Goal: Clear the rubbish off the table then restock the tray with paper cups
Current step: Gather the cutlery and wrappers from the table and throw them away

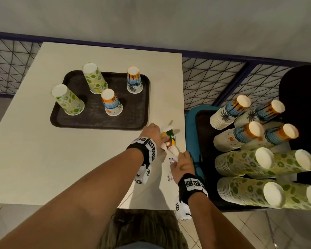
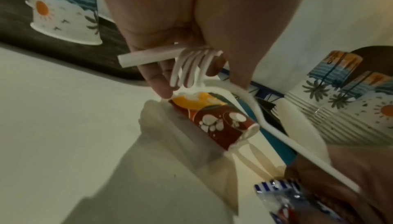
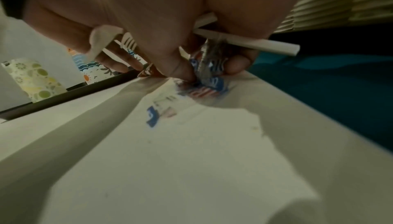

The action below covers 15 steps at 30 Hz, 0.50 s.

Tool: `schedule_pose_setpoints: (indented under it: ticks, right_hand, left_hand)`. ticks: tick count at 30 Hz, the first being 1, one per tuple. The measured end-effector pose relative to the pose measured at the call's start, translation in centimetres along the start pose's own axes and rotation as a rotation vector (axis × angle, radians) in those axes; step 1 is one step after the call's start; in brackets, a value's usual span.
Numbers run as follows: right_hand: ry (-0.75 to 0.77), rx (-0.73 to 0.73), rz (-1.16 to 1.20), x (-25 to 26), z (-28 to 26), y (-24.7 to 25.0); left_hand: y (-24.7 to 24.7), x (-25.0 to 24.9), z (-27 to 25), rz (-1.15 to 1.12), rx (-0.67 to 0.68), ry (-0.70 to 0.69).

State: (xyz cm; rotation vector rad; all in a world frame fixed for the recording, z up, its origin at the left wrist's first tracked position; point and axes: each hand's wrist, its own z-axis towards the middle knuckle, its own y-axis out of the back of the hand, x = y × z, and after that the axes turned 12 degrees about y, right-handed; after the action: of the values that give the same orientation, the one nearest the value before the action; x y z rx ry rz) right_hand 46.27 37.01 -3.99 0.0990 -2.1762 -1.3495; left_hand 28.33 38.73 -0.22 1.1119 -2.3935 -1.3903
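Gathering rubbish is the step in hand: near the right front edge of the worktop (image 1: 43, 159), the left hand (image 1: 152, 133) closes its fingers round a white plastic fork (image 2: 189, 69), a short white tube (image 2: 149, 57) and a crumpled printed cup (image 2: 214, 120), with a bent white straw (image 2: 276, 131) running down past them towards the right hand (image 1: 182, 165). That hand pinches a blue-and-red wrapper (image 3: 204, 83) against the worktop and also holds a white stick (image 3: 255, 43). A second scrap of wrapper (image 3: 159, 113) lies loose just in front of it.

Behind, the dark tray (image 1: 133, 121) already carries four upturned cups (image 1: 111, 103). Off the right edge, cup stacks (image 1: 241, 135) lie in a teal bin (image 1: 191, 133).

Next, I judge, the loose scrap must be picked up and everything carried off without dropping the straw; only then restocking.
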Motion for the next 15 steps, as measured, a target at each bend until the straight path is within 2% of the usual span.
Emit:
schedule_pose_setpoints:
  ticks: [4, 10, 12, 15]
  right_hand:
    - [-0.019, 0.033, 0.030, -1.2, -0.3, 0.2]
    - [-0.040, 0.086, 0.059, -1.6, -1.3, 1.6]
    - [-0.076, 0.037, 0.129, -1.6, -1.9, 2.4]
    - [-0.168, -0.170, 0.410, -1.8, -2.1, 4.0]
  left_hand:
    - [-1.6, -0.9, 0.8, 0.001, 0.030, 0.053]
    - [-2.7, 0.6, 0.8, -0.393, 0.112, 0.257]
    - [-2.3, 1.6, 0.7, -0.533, 0.124, 0.279]
    - [-1.3, 2.7, -0.5, -0.691, 0.123, 0.257]
